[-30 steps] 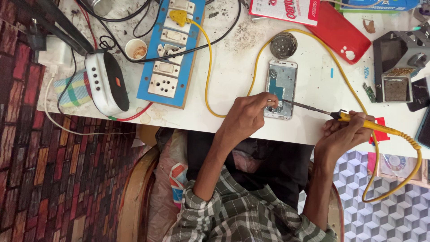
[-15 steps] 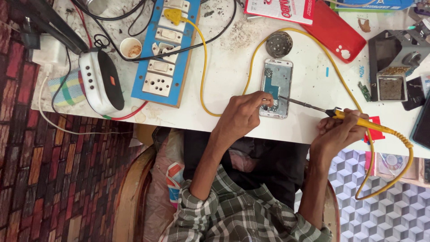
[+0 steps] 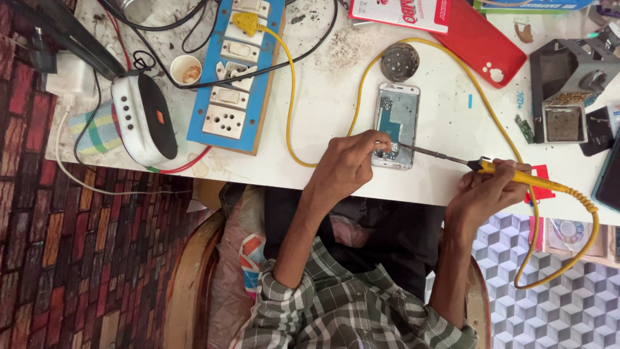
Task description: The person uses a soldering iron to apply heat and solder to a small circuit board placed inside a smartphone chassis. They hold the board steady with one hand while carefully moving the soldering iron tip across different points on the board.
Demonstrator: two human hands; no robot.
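An opened phone (image 3: 397, 110) with its back off lies on the white table (image 3: 323, 103), showing a blue and grey inside. My left hand (image 3: 345, 168) curls over its lower left corner, fingertips pressed on the phone's bottom end. In my right hand (image 3: 487, 194) is a yellow-handled soldering iron (image 3: 516, 176). Its thin metal tip reaches left to the phone's lower part, right beside my left fingertips. The iron's yellow cable (image 3: 290, 97) loops across the table to a yellow plug on a blue switchboard (image 3: 226, 84).
A white and black speaker (image 3: 145, 116) lies at the left, with a small cup (image 3: 186, 68) near it. A round metal tin (image 3: 399, 61) sits above the phone. A red phone cover (image 3: 481, 45) and a grey iron stand (image 3: 568, 84) are at the right. Black cables tangle at the top.
Both hands keep their places on the phone and the iron. The iron's tip stays at the phone's lower end; the view has only shifted slightly.
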